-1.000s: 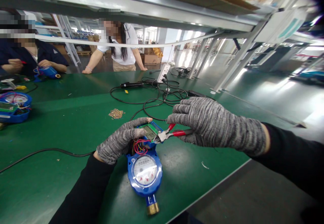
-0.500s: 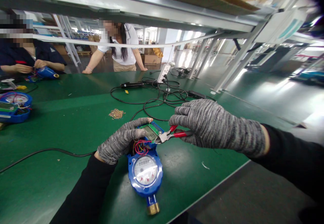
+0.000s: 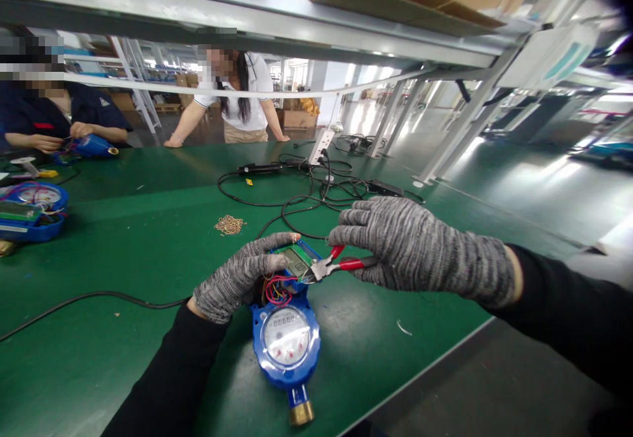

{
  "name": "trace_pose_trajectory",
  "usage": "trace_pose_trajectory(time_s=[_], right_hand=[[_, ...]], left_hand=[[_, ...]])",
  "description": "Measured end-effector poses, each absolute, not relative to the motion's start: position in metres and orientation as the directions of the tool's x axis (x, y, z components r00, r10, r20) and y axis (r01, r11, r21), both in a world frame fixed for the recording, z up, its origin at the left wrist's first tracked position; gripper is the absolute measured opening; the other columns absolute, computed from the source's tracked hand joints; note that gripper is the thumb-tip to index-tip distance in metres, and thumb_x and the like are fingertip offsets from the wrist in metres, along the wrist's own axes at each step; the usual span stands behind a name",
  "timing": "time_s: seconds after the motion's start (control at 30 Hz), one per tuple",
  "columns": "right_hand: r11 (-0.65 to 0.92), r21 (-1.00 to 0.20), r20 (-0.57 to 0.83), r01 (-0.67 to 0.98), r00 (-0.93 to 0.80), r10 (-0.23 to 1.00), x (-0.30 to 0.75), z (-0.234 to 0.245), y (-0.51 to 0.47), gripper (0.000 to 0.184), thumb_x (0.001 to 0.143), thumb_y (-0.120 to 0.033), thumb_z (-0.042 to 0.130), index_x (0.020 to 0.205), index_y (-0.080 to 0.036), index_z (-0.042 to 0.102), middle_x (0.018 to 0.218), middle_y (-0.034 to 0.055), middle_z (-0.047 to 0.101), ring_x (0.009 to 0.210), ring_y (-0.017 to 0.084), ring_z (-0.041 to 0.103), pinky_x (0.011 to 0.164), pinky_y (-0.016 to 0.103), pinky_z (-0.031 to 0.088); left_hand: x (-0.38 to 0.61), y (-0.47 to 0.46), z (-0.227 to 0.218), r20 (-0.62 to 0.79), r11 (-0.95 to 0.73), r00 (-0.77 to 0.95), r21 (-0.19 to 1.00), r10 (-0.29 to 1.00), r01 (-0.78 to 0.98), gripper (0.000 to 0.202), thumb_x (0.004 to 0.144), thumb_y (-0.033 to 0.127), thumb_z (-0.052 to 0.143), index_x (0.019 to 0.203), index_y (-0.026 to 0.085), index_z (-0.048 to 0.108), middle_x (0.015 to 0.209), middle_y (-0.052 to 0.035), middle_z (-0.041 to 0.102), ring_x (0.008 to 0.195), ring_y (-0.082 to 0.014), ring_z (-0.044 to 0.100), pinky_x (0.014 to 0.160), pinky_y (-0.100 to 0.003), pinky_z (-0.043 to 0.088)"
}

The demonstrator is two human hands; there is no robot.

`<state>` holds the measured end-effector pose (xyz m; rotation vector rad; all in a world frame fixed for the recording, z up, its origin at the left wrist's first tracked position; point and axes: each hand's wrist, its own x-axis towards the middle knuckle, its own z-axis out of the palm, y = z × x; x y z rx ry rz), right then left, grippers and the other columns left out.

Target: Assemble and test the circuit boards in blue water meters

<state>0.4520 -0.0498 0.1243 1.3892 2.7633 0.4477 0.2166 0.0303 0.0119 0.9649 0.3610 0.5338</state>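
Observation:
A blue water meter (image 3: 287, 341) lies on the green table, its brass pipe end towards me. At its far end sits an open housing with a small display board (image 3: 298, 264) and a bundle of red, yellow and dark wires (image 3: 279, 290). My gloved left hand (image 3: 242, 272) grips this housing from the left, thumb and fingers around its edges. In my gloved right hand (image 3: 395, 242) are red-handled cutting pliers (image 3: 324, 267), handles spread apart. The tips of the pliers meet the right edge of the display housing; what lies between the jaws is too small to tell.
Small brass screws (image 3: 229, 225) lie in a pile beyond my left hand. Black cables and a power strip (image 3: 322, 147) spread across the far side. Another meter (image 3: 37, 213) rests at left. Two people are across the table, one handling a blue meter (image 3: 93, 146). A metal shelf (image 3: 297, 25) hangs overhead.
The view has shifted slightly, so everything sits a little lower and further right. Both hands keep their hold, and the pliers stay at the housing's right edge.

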Motion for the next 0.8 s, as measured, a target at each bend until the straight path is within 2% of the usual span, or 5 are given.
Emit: trace_pose_trajectory(time_s=[0.3,0.5,0.67,0.8], right_hand=[[0.554,0.288,0.098,0.781,-0.6,0.794,0.4512,0.1232,-0.0502,0.026,0.085,-0.036,0.06,0.103,-0.022,0.073,0.095,0.0105,0.073,0.081,0.029,0.069,0.067,0.036,0.044],[0.516,0.338,0.051,0.787,-0.563,0.825,0.4483,0.1236,-0.0514,0.017,0.085,-0.029,0.06,0.096,-0.023,0.072,0.086,0.0068,0.072,0.076,0.027,0.069,0.062,0.033,0.041],[0.546,0.289,0.102,0.787,-0.592,0.799,0.4512,0.1225,-0.0497,0.025,0.081,-0.031,0.063,0.102,-0.022,0.073,0.093,0.0097,0.072,0.082,0.028,0.069,0.067,0.035,0.045],[0.575,0.251,0.113,0.779,-0.613,0.782,0.4532,0.1198,-0.0477,0.026,0.08,-0.031,0.064,0.102,-0.02,0.073,0.094,0.0114,0.072,0.083,0.029,0.068,0.07,0.038,0.048]], left_hand=[[0.2168,0.0294,0.0132,-0.056,0.48,0.814,0.83,0.578,-0.283,0.051,0.075,0.02,0.078,0.125,0.019,0.065,0.105,-0.0087,0.077,0.09,-0.0209,0.074,0.081,-0.027,0.057],[0.2177,0.0293,0.0137,-0.047,0.487,0.816,0.822,0.576,-0.296,0.052,0.074,0.019,0.078,0.125,0.018,0.064,0.099,-0.0083,0.078,0.087,-0.0199,0.075,0.077,-0.026,0.056],[0.2182,0.0303,0.0133,-0.043,0.478,0.815,0.827,0.578,-0.296,0.053,0.073,0.021,0.079,0.124,0.018,0.064,0.104,-0.0095,0.077,0.089,-0.0213,0.074,0.078,-0.028,0.056],[0.2184,0.0308,0.0124,-0.034,0.487,0.819,0.818,0.573,-0.307,0.052,0.072,0.02,0.08,0.123,0.018,0.066,0.096,-0.0075,0.078,0.084,-0.0201,0.074,0.075,-0.026,0.056]])
